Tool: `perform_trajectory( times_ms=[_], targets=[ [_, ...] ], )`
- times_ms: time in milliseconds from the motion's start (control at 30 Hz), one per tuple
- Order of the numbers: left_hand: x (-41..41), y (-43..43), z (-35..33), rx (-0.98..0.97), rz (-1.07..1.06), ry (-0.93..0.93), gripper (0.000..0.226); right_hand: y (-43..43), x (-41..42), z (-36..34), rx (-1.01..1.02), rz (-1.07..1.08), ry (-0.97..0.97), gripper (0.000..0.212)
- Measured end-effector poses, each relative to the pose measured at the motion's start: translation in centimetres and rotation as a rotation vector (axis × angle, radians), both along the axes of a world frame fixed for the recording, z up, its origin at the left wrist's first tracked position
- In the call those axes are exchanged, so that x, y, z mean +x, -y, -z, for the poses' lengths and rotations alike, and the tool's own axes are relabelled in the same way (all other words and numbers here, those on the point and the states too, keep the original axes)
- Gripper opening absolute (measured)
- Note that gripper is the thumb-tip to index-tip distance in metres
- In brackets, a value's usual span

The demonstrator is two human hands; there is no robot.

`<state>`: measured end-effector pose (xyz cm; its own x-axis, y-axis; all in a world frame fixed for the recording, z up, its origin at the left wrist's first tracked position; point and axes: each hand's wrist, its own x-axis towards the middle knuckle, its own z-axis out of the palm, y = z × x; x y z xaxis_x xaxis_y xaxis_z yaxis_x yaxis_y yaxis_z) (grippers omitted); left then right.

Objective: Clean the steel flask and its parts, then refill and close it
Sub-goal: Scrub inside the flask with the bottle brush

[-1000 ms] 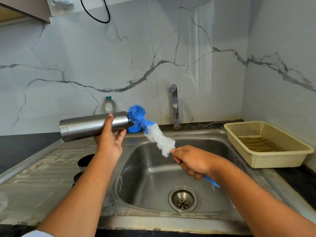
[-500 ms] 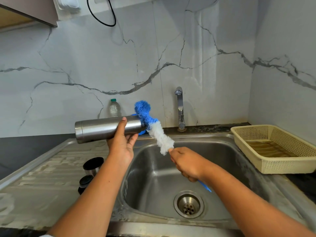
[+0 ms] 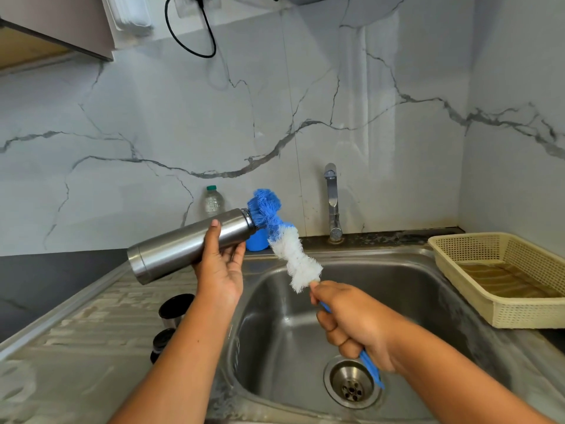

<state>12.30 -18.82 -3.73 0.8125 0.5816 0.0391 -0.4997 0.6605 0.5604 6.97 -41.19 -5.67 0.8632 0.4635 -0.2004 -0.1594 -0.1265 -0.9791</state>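
A steel sink point(image 3: 412, 276) is sunk into a worktop, with a ribbed drainboard point(image 3: 91, 332) on its left and a round drain point(image 3: 351, 385) in its floor. The basin looks wet. Dark counter point(image 3: 46, 280) runs off to the left behind the drainboard. The walls are pale marble with grey veins, and they meet in a corner at the right. A tap point(image 3: 332, 203) stands upright at the back rim of the sink. A cream basket point(image 3: 519, 313) sits on the right side of the worktop, just beside the basin.

The left hand point(image 3: 221, 270) grips the flask point(image 3: 189, 247) around its upper body, thumb across the front. The flask is in the air over the drainboard's inner edge, tilted with its mouth up and to the right. The right hand point(image 3: 351, 325) is wrapped tight around the blue handle of a brush point(image 3: 287, 243) over the basin. The brush bends, and its blue bristles bunch at the flask's mouth; how far in they go I cannot tell.

Two dark caps point(image 3: 175, 309) stand on the drainboard near the left forearm. A small bottle point(image 3: 213, 201) and a blue cup point(image 3: 256, 240) stand at the wall behind the flask. A black cable point(image 3: 195, 41) loops down from above, next to a cabinet point(image 3: 46, 32).
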Motion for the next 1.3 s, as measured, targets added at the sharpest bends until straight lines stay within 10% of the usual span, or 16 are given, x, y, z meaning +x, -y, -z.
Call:
perform_trajectory(
  times_ms=[1133,1300],
  targets=[
    [-0.1,1.9,0.9,0.072,0.1,0.015,0.041,0.4,0.9,-1.1,0.17,0.032,-0.258,0.023],
    [0.1,2.3,0.2,0.075,0.1,0.029,0.069,1.0,1.1,-0.8,0.122,0.011,-0.185,0.021]
  ],
)
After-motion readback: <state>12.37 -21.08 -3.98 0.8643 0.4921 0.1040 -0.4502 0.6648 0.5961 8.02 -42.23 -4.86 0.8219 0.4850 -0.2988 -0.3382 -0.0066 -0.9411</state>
